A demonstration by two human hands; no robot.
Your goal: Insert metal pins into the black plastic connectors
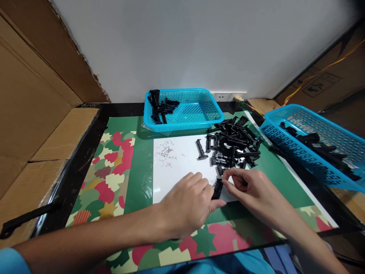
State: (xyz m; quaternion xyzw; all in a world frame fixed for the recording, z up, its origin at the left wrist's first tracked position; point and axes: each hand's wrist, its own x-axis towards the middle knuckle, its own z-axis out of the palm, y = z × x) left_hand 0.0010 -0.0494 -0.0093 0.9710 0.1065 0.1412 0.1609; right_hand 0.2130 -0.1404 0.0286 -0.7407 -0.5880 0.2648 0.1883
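My left hand (188, 203) lies knuckles up on the white sheet (182, 171), its fingers closed on a small black plastic part (218, 189). My right hand (251, 188) sits just right of it, thumb and forefinger pinched on a thin metal pin or spring (235, 171) above that part. A heap of similar black plastic parts (234, 144) lies directly behind both hands. One single black part (201, 149) rests apart on the sheet. A scatter of tiny metal springs (167, 152) lies at the sheet's far left.
A blue basket (196, 110) with a few black parts stands at the back centre. A second blue basket (327, 148) holding black parts tilts at the right. Cardboard walls (37, 95) close off the left side. A green patterned mat (114, 179) covers the table.
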